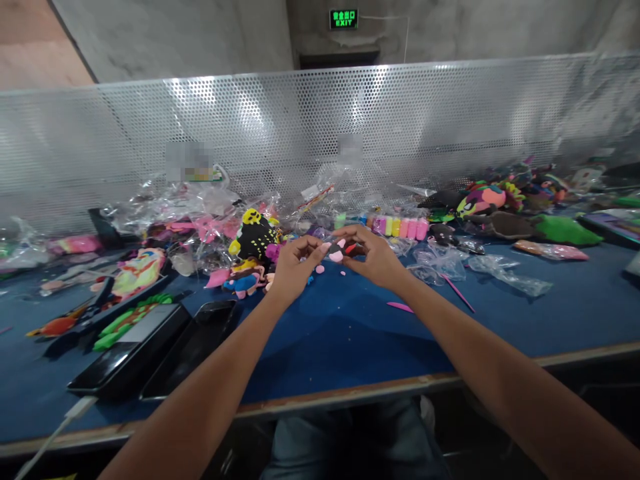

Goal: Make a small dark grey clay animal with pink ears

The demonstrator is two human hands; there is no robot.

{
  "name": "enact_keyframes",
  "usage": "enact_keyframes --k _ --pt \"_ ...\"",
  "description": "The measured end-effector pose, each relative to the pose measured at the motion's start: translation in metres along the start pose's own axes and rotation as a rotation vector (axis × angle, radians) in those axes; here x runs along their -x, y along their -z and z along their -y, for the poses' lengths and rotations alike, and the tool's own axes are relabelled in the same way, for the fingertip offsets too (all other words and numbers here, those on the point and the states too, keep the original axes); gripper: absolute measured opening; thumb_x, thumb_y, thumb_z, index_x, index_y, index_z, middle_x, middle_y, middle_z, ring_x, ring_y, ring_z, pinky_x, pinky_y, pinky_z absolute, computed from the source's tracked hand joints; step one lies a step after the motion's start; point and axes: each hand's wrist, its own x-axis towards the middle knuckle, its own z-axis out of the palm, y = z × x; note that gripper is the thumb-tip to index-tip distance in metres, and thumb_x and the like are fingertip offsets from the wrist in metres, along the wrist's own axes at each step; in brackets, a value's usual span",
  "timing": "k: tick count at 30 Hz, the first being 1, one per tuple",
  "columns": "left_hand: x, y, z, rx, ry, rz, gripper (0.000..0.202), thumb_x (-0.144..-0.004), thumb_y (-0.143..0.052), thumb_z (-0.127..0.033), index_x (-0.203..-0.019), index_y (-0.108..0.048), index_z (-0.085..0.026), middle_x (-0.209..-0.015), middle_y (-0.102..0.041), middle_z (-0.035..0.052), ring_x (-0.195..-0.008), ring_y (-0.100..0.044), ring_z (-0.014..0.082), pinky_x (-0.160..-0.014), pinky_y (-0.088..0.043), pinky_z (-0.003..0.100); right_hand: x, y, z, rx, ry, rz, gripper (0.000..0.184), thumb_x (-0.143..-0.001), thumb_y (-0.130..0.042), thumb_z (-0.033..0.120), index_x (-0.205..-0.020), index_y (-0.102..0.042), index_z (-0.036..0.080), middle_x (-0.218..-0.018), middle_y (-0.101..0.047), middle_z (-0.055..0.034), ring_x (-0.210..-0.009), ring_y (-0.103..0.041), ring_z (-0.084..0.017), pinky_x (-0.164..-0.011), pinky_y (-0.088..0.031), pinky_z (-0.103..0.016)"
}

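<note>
Between my two hands, above the blue tabletop (345, 347), is a small clay figure (336, 252) in pink, dark grey and white, with a bit of red at its right side. My left hand (296, 265) pinches the figure's left side between thumb and fingers. From the right, my right hand (369, 257) has its fingers curled round the other side, by the red part. The fingertips hide some of the figure. Small pink bits of clay (320, 269) lie on the table just below it.
Left of my hands stand a black-and-yellow clay figure (253, 237) and a blue one (243, 283). A phone (197, 343) and a cabled black device (125, 353) lie front left. Colourful clay packs (400, 227), pink tools (457, 292) and plastic wrap sit right. A perforated metal panel (280, 127) rises behind.
</note>
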Motion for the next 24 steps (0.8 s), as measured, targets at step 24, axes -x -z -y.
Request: enact_keyframes --k 24 --pt "-0.002 0.018 -0.004 -0.031 -0.168 0.148 0.015 -0.085 -0.069 -0.032 -0.096 -0.072 -0.022 -0.088 -0.067 0.0021 -0.076 -0.058 0.0131 -0.071 -0.046 0.026 -0.002 -0.001 0.009 -0.245 -0.073 0.061 0.036 -0.074 -0.078 0.034 -0.106 -0.065 0.023 -0.097 -0.071 -0.0036 -0.086 -0.068 -0.018 -0.079 -0.057 -0.036"
